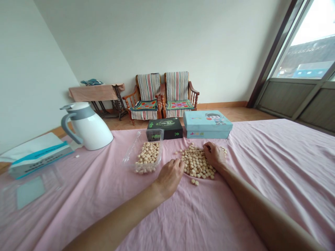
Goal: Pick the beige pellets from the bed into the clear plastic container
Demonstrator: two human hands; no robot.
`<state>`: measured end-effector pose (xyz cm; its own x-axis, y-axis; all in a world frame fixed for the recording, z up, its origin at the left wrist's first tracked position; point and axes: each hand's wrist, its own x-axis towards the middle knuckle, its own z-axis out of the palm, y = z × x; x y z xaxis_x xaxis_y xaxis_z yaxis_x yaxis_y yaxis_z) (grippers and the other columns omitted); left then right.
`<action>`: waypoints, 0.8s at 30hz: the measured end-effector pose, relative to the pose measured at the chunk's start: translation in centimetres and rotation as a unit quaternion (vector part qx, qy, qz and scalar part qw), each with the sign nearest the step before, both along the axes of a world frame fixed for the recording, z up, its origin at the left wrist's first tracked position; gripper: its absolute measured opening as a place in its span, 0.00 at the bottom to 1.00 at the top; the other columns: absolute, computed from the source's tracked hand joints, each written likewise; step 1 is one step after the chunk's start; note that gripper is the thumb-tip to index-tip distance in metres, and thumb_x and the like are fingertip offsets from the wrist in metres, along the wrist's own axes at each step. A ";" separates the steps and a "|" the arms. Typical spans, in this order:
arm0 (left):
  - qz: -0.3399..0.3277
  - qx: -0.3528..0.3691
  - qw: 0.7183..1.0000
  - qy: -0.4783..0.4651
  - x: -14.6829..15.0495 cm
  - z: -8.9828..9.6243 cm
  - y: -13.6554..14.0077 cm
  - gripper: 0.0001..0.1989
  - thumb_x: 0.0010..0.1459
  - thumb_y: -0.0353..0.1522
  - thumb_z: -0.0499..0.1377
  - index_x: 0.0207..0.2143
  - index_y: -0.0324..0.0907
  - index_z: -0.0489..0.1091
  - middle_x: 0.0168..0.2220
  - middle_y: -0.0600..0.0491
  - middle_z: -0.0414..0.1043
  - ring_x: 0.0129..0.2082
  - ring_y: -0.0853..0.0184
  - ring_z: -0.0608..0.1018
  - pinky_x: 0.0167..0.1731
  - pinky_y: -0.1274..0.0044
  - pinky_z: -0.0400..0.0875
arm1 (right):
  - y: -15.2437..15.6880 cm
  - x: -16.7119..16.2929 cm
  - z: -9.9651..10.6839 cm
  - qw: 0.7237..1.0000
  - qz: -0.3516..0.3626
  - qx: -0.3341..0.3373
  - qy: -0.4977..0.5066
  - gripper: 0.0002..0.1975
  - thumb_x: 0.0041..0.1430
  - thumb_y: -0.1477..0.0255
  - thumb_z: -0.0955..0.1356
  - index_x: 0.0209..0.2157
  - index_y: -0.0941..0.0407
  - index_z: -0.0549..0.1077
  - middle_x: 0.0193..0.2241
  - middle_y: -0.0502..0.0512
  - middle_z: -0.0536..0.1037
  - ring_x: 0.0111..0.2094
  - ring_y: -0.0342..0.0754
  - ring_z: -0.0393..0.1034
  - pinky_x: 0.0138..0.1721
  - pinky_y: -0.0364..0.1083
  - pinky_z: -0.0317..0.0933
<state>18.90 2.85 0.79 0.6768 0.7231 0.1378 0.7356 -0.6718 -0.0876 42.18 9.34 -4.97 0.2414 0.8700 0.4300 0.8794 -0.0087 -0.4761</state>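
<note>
On the pink cloth lies a loose pile of small, round, beige pieces [197,164]; their exact kind I cannot make out. My left hand [169,177] rests at the pile's left edge, its fingers curled together, and anything in them is hidden. Over the pile's right side, my right hand [215,155] is closed with fingertips pointing down; what it may hold does not show. Left of the pile stands a clear plastic tray [128,153], partly filled with the same beige pieces. Two stray pieces [194,182] lie in front of the pile.
A black box [170,129] and a pale blue box [206,127] stand behind the pile. At the left are a white jug [92,130] with a grey handle, a tissue pack [42,158] and a clear plastic lid [30,192]. Two chairs [164,94] stand beyond the table.
</note>
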 end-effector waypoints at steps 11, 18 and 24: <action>-0.006 0.007 0.997 -0.079 -0.5 -1.4 1.0 0.11 0.59 0.21 0.46 0.37 0.39 0.64 0.38 0.48 0.67 0.39 0.64 0.72 0.40 0.71 0.69 | -0.5 -0.2 0.7 1.000 0.009 -0.019 -0.007 0.11 0.57 0.69 0.60 0.32 0.55 0.73 0.31 0.54 0.77 0.32 0.47 0.68 0.32 0.43 0.53; -0.029 0.096 0.988 -0.121 -1.8 2.4 0.0 0.06 0.58 0.23 0.50 0.35 0.40 0.63 0.37 0.50 0.66 0.38 0.63 0.70 0.39 0.71 0.68 | -0.3 -0.1 0.4 0.999 0.003 -0.035 -0.009 0.11 0.56 0.68 0.60 0.32 0.54 0.73 0.31 0.53 0.77 0.32 0.47 0.69 0.32 0.43 0.53; 0.061 0.225 0.951 -0.201 -4.5 6.5 1.5 0.07 0.58 0.24 0.51 0.36 0.39 0.66 0.40 0.47 0.68 0.43 0.60 0.69 0.44 0.67 0.66 | -0.3 -0.1 0.4 1.000 0.012 -0.021 -0.017 0.12 0.57 0.68 0.59 0.31 0.55 0.73 0.31 0.54 0.77 0.33 0.47 0.69 0.32 0.43 0.54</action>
